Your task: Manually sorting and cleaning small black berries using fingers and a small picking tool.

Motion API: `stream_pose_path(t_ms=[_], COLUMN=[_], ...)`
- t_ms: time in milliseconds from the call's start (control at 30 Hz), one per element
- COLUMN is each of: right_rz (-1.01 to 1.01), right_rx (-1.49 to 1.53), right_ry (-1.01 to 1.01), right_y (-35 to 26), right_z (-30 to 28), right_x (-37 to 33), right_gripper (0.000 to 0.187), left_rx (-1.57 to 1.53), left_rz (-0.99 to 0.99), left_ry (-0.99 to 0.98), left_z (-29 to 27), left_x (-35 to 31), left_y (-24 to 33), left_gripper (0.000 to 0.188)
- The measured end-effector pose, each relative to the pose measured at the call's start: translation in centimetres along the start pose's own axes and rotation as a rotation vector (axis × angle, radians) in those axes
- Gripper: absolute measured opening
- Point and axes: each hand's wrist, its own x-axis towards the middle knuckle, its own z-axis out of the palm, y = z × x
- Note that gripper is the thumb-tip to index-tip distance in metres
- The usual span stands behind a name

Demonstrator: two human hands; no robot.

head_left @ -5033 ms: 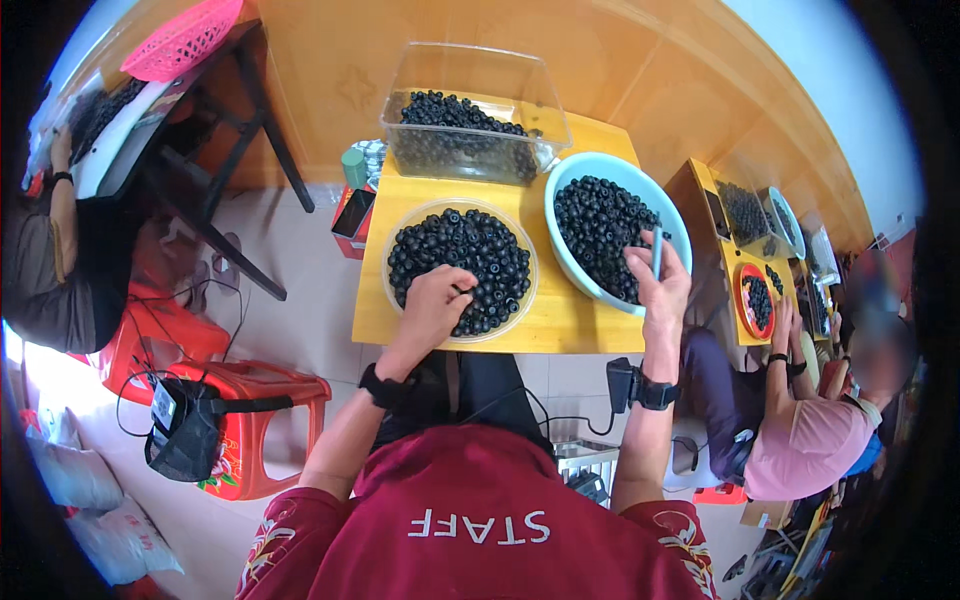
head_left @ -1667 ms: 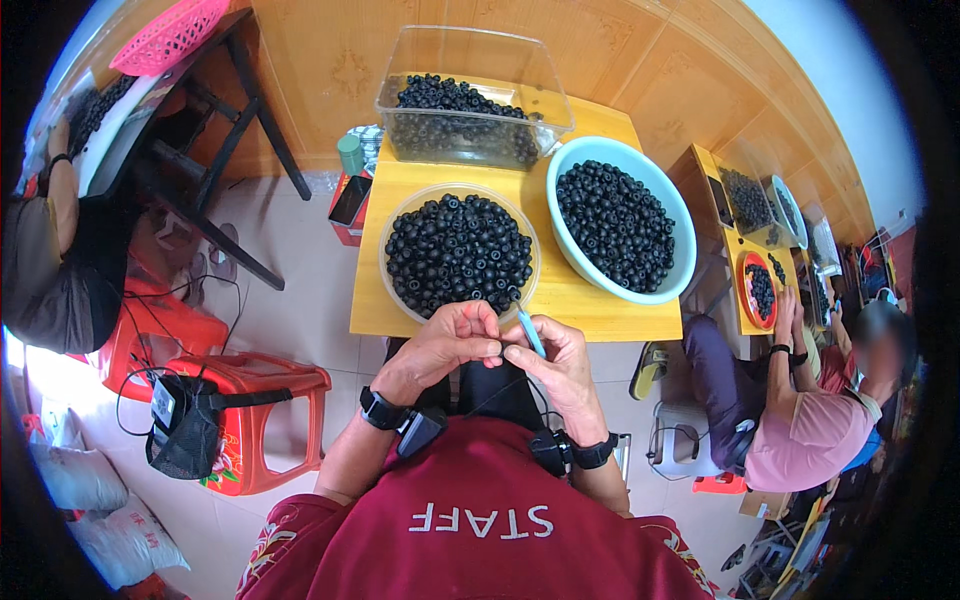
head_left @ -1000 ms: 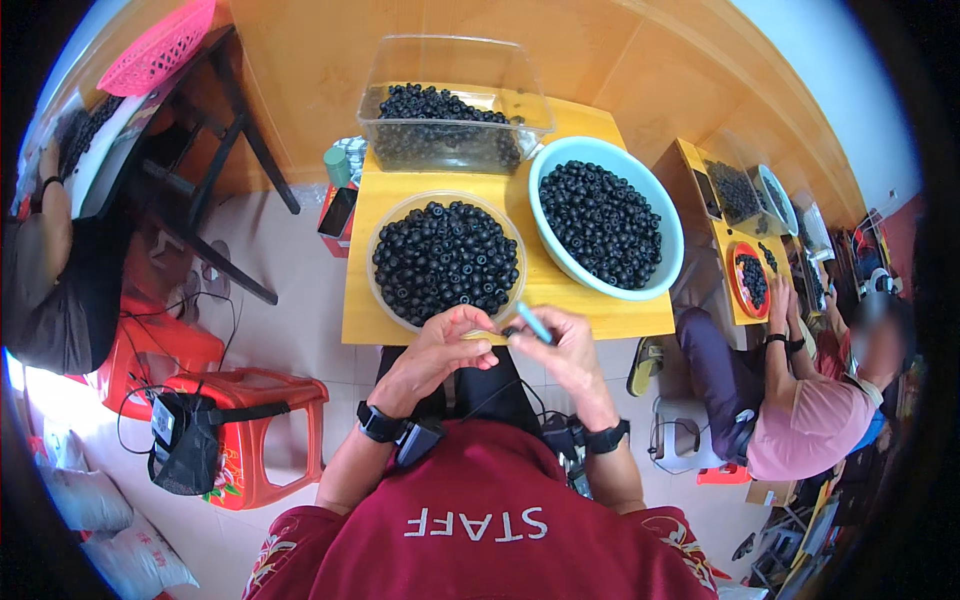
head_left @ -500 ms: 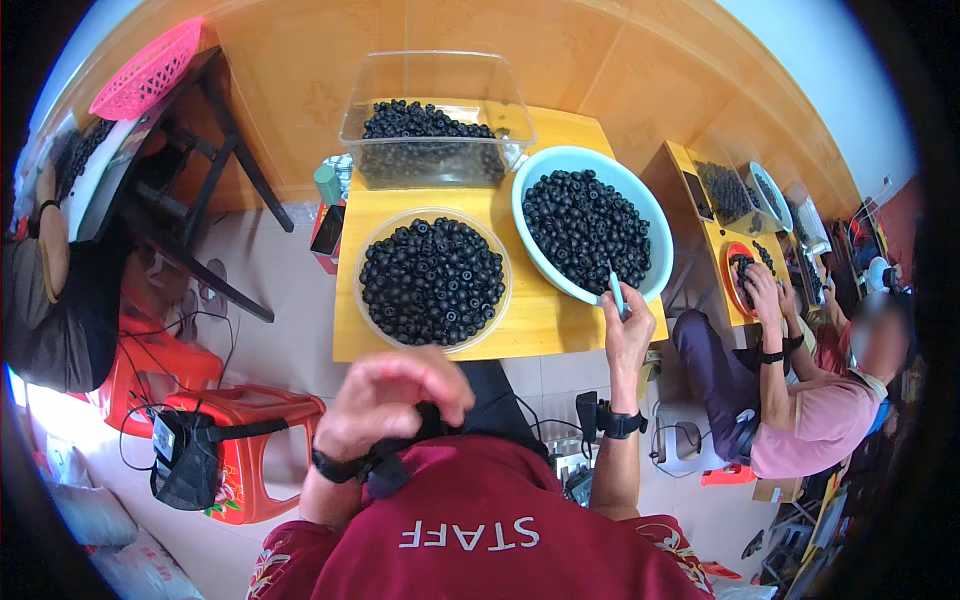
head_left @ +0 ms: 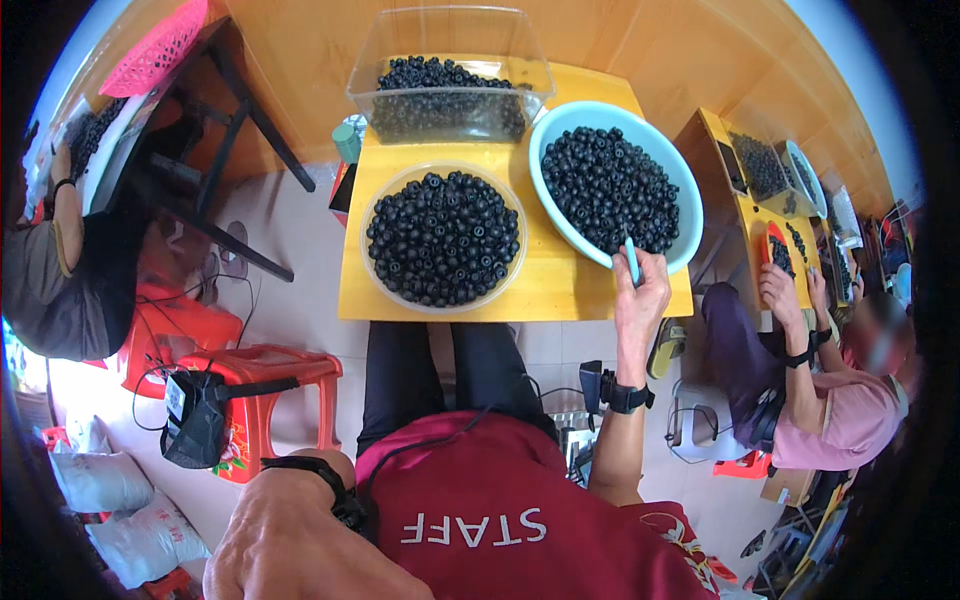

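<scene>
My right hand (head_left: 643, 292) is closed round a slim pale-blue tool (head_left: 632, 262) at the near rim of a light-blue bowl (head_left: 690, 215). The tool's tip is at the edge of the black beads (head_left: 610, 185) heaped in the bowl; its exact kind does not show. Left of the bowl, a round clear tub (head_left: 515, 265) holds more black beads (head_left: 445, 240), round with a hole in each. My left hand (head_left: 300, 545) is raised close to the camera at the lower left, back of the hand showing. Its fingers are hidden, so what it holds cannot be seen.
A clear rectangular bin (head_left: 450, 30) with black beads stands at the back of the yellow table (head_left: 560, 305). Red stools (head_left: 270, 370) are at the left, one with a black bag (head_left: 195, 430). People sit at tables on both sides; one (head_left: 840, 400) handles beads at the right.
My left hand has gone from in front of the table down and toward the camera. My right hand still holds the blue tool by the bowl. The whole view has shifted somewhat.
</scene>
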Motion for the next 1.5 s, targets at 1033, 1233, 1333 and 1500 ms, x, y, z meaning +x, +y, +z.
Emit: stream_pose_path(t_ms=[1033, 1233, 1333, 1500], right_rz=[-0.168, -0.229, -0.198, -0.193], right_rx=[-0.110, -0.183, -0.185, -0.178], right_ry=[0.009, 0.008, -0.006, 0.007], right_y=[2.0, 2.3, 1.9, 1.4], right_z=[0.2, 0.3, 0.2, -0.1], right_x=[0.1, 0.1, -0.3, -0.4], right_gripper=[0.014, 0.019, 0.019, 0.016], left_rx=[0.059, 0.239, 0.127, 0.215], left_rz=[-0.083, -1.017, -1.261, -1.176], left_ry=[0.155, 0.244, -0.135, -0.322], left_z=[-0.9, -7.0, -7.2, -5.7], left_x=[-13.9, -21.8, -23.7, -21.8], left_y=[-5.0, -15.0, -17.8, -17.3], left_gripper=[0.017, 0.016, 0.025, 0.030])
